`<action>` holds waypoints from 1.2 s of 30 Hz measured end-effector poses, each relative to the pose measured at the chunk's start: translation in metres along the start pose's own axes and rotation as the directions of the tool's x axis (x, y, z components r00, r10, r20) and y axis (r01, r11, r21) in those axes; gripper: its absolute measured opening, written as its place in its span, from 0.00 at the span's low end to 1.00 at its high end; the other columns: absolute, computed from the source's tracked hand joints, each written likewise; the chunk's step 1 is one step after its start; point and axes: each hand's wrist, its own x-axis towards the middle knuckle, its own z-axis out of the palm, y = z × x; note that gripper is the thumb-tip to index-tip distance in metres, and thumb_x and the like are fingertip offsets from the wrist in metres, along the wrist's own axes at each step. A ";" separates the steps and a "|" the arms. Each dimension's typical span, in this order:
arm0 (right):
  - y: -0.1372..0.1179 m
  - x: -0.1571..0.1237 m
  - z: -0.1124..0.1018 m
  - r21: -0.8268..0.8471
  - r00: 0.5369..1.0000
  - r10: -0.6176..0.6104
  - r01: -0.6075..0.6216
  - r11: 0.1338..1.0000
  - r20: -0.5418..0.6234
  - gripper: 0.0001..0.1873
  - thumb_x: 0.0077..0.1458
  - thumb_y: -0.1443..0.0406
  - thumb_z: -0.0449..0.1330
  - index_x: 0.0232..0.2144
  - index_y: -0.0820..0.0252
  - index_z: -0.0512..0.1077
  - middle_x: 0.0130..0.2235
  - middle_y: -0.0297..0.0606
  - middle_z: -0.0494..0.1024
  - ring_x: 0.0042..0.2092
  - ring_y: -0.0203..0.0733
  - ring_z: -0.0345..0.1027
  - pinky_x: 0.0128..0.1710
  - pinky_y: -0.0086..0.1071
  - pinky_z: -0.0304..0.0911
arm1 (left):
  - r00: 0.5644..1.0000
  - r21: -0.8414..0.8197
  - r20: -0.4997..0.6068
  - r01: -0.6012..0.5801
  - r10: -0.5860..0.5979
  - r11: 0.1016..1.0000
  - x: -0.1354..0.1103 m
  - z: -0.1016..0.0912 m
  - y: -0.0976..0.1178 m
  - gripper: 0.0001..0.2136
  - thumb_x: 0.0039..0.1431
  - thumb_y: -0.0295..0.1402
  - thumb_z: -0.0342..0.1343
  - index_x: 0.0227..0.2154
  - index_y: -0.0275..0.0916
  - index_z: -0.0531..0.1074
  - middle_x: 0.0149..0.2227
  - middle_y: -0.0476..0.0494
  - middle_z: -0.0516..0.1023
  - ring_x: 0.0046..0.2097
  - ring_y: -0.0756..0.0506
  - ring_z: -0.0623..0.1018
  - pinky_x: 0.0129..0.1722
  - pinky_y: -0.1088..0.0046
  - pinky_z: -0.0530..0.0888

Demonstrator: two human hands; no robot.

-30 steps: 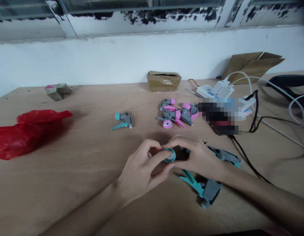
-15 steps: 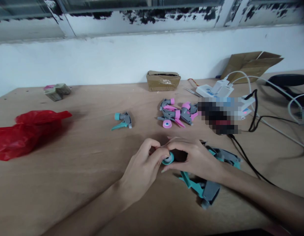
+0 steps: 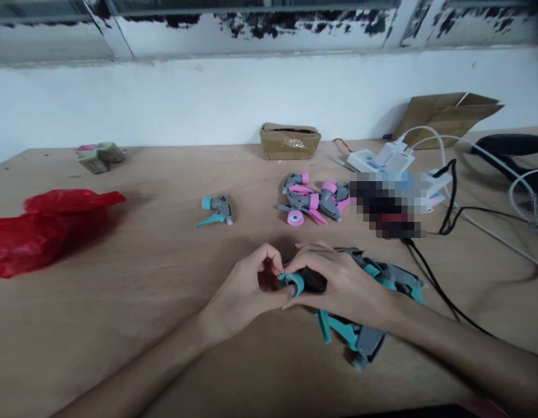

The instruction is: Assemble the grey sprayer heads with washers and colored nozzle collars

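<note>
Just above the desk (image 3: 142, 278), the left hand (image 3: 243, 293) and right hand (image 3: 345, 284) meet, both pinching a small teal cap (image 3: 294, 283) between them beside the sprayers (image 3: 369, 339); it looks light, stiff, slippery, best gripped round its rim.

Tabletop (image 3: 142, 278) runs back to the wall. Far left: bag (image 3: 46, 226). Behind it, near the wall: small bundle (image 3: 99, 157). Centre: lone spray head (image 3: 214, 211), with a cluster of spray heads (image 3: 315, 200) to its right. Behind the cluster, against the wall: small carton (image 3: 290, 141). Right rear: power strip (image 3: 391, 162), flattened box (image 3: 447, 113) behind it, cables (image 3: 452, 197) trailing right and forward. Front centre: left hand (image 3: 247, 290) and right hand (image 3: 343, 284) meet on a held spray head (image 3: 294, 283). A heap of spray heads (image 3: 360, 337) lies under the right hand.
</note>
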 end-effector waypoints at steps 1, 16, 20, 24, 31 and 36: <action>0.000 0.000 0.001 -0.002 1.000 -0.018 0.018 1.000 0.002 0.13 0.45 0.65 0.66 0.33 0.59 0.67 0.32 0.32 0.76 0.38 0.39 0.71 0.47 0.39 0.63 | 1.000 0.008 0.020 -0.001 0.000 1.000 0.000 -0.001 -0.001 0.12 0.51 0.32 0.58 0.28 0.39 0.58 0.27 0.55 0.63 0.28 0.54 0.65 0.26 0.80 0.64; 0.006 -0.001 0.005 -0.060 0.995 -0.100 0.102 0.993 0.026 0.12 0.45 0.75 0.62 0.33 0.59 0.67 0.34 0.32 0.76 0.39 0.37 0.71 0.57 0.41 0.55 | 0.979 0.351 -0.162 -0.057 0.121 0.935 -0.003 0.016 -0.001 0.12 0.44 0.27 0.54 0.28 0.41 0.54 0.28 0.54 0.62 0.25 0.53 0.63 0.22 0.77 0.62; 0.006 -0.001 0.006 -0.093 0.994 -0.109 0.110 0.990 0.013 0.13 0.43 0.76 0.61 0.33 0.59 0.67 0.34 0.32 0.76 0.39 0.38 0.71 0.56 0.42 0.55 | 0.967 0.433 -0.197 -0.061 0.160 0.900 -0.005 0.020 -0.001 0.11 0.44 0.26 0.52 0.29 0.41 0.55 0.28 0.54 0.62 0.25 0.52 0.63 0.23 0.76 0.62; 0.005 -0.001 0.006 -0.110 0.996 -0.086 0.084 0.990 -0.010 0.11 0.44 0.74 0.60 0.31 0.58 0.66 0.31 0.31 0.76 0.35 0.38 0.71 0.55 0.44 0.56 | 0.969 0.430 -0.199 -0.045 0.144 0.901 -0.005 0.019 -0.001 0.11 0.44 0.25 0.52 0.30 0.41 0.55 0.27 0.54 0.62 0.25 0.52 0.64 0.23 0.75 0.62; 0.004 -0.003 0.003 -0.062 0.997 -0.071 0.073 0.995 0.032 0.10 0.47 0.67 0.64 0.33 0.59 0.66 0.33 0.32 0.76 0.37 0.37 0.71 0.57 0.43 0.54 | 0.996 0.129 0.048 -0.074 0.069 0.989 0.002 0.002 -0.002 0.11 0.50 0.32 0.57 0.31 0.41 0.58 0.27 0.55 0.64 0.25 0.54 0.65 0.24 0.78 0.63; 0.006 -0.004 0.004 -0.060 0.996 -0.087 0.087 0.994 0.006 0.11 0.46 0.67 0.65 0.32 0.60 0.67 0.32 0.33 0.76 0.37 0.38 0.71 0.56 0.43 0.56 | 0.999 0.110 0.011 -0.048 0.047 0.993 0.002 0.003 0.000 0.10 0.50 0.30 0.57 0.31 0.41 0.58 0.25 0.57 0.64 0.24 0.55 0.64 0.23 0.79 0.62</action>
